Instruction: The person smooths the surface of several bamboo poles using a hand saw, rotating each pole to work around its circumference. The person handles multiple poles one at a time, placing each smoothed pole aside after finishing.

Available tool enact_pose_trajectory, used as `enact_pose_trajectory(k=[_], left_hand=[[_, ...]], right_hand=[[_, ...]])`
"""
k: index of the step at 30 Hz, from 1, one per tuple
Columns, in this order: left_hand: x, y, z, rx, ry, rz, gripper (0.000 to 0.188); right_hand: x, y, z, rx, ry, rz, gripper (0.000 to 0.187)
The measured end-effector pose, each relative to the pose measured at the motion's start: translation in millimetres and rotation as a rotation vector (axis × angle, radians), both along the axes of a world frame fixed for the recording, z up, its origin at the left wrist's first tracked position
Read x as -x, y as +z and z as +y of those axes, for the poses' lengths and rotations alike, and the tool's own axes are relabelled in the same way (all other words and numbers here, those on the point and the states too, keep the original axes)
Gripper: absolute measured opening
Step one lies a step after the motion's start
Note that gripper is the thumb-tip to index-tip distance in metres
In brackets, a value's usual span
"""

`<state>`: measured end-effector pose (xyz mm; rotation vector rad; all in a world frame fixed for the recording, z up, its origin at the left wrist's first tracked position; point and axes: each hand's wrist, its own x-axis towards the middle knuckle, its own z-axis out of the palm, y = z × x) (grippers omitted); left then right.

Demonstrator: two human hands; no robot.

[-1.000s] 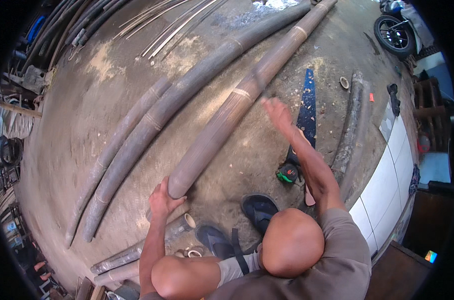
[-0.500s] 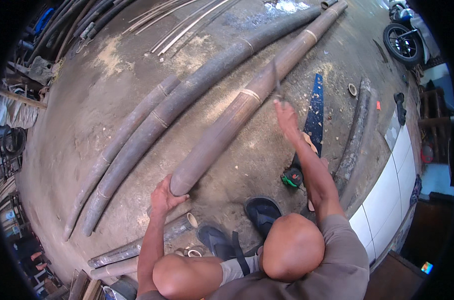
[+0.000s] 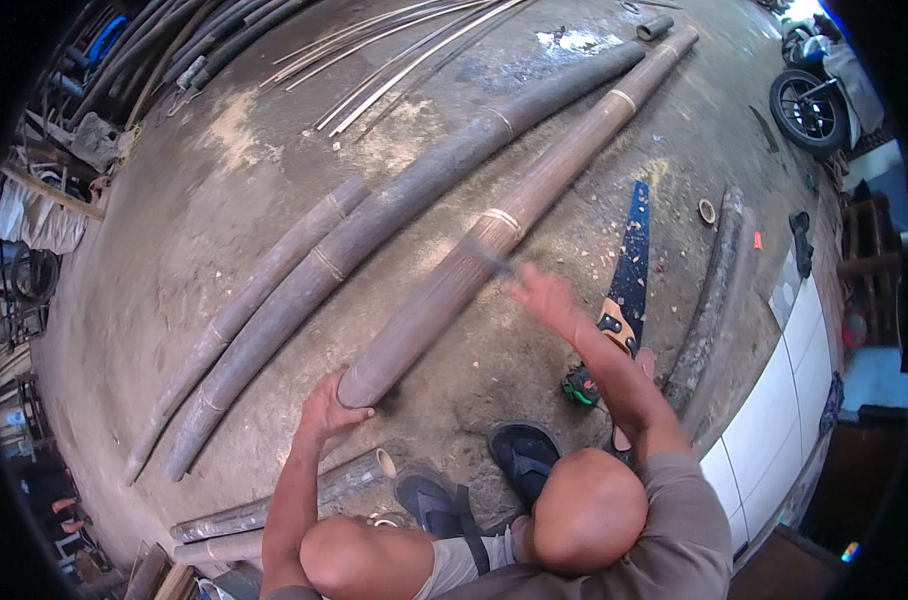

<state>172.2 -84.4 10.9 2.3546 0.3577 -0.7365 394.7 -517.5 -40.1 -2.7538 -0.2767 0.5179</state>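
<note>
A long brown bamboo pole lies slanting across the ground, its near end toward me. My left hand is wrapped around that near end, the thumb along its underside. In my right hand is a knife with a dark blade, smeared by motion. The blade lies over the pole just below a pale node ring, where the surface looks scraped; whether it touches cannot be made out. To the right of the pole lies a handsaw with a blue blade and wooden handle, and a black and green tape measure sits beside its handle.
Two darker bamboo poles, one long and one shorter, lie left of mine. Cut bamboo lengths rest by my sandals. More poles, white tiles and a motorcycle wheel are at right. Thin strips lie far off.
My right hand has swung the knife down and to the left, from raised beside the pole to over its surface. The left hand keeps its hold. The view has shifted slightly.
</note>
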Motion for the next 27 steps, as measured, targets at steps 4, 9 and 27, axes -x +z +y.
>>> enact_pose_trajectory(k=[4,9,27], left_hand=[[3,-18,15,0.12,0.014,-0.048,0.099],[-10,1,5,0.266,0.084,-0.035,0.097],[49,1,-56,-0.399,-0.055,-0.185,0.111]], right_hand=[[-34,-12,-16,-0.249,-0.293,-0.151,0.056],[-18,-47,-19,-0.135,-0.023,-0.206,0.056],[154,28,-119,-0.641,-0.777,-0.005,0.049]])
